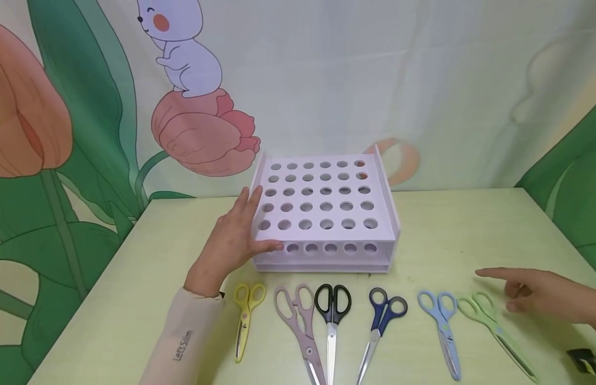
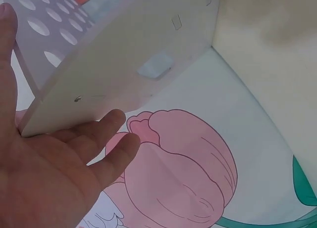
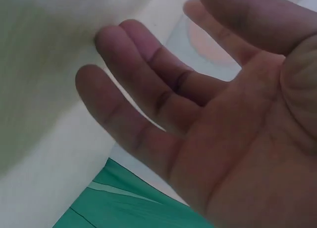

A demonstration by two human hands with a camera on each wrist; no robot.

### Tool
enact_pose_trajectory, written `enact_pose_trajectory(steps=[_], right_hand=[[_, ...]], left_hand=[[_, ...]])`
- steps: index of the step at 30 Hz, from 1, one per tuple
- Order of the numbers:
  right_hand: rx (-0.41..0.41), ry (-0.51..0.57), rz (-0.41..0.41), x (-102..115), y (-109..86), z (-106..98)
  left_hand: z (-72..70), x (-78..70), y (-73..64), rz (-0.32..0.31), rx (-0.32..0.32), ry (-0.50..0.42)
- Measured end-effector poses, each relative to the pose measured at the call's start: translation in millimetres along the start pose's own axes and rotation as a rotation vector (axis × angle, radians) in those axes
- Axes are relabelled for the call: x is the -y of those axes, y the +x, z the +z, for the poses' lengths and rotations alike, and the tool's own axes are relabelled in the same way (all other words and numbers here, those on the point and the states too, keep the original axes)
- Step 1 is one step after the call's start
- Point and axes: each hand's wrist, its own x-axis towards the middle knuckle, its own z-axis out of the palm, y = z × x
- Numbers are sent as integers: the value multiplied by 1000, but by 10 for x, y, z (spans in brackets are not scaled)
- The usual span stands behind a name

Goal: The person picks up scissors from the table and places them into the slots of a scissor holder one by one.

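A white rack [image 1: 322, 207] with rows of round holes stands at the middle of the table. My left hand [image 1: 232, 235] holds its left front corner, the thumb lying across the front and the fingers along the side panel. In the left wrist view that side panel [image 2: 124, 65] sits between thumb and fingers. My right hand [image 1: 543, 291] hovers over the table's right part, holding nothing, its index finger extended to the left. In the right wrist view its fingers [image 3: 138, 99] are loosely bent. Nearest to it lie green scissors [image 1: 492, 323].
In a row before the rack lie yellow scissors [image 1: 243, 326], mauve scissors [image 1: 304, 337], black-handled scissors [image 1: 332, 315], navy-handled scissors [image 1: 380, 318] and light blue scissors [image 1: 443, 326]. A printed curtain [image 1: 326, 80] hangs behind the table [image 1: 437, 230]. A small black object [image 1: 585, 361] is at the lower right.
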Motion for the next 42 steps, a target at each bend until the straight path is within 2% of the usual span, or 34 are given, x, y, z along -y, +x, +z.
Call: enact_pose_trajectory(steps=[2,8,17,19,22,28,36,42], right_hand=[[35,24,26,7,23,9],[75,-58,95,86,53,62],[40,-123,241,194,42,129],[46,-124,249,204,43,153],[56,-147,210,198,51,197],[13,-233,153,207,70,299],[47,-251,306,288,89,291],[54,-290,333,310,93,223]], left_hand=[[5,6,-4,0,-3,-8],[13,8,-3,-13,3,-19],[20,10,-2,-22,10,-22],[21,10,-2,-21,7,-24],[21,8,-2,-20,5,-17],[15,-1,1,-22,8,-8],[11,-11,11,-21,2,-9],[21,-16,-3,-37,8,-14]])
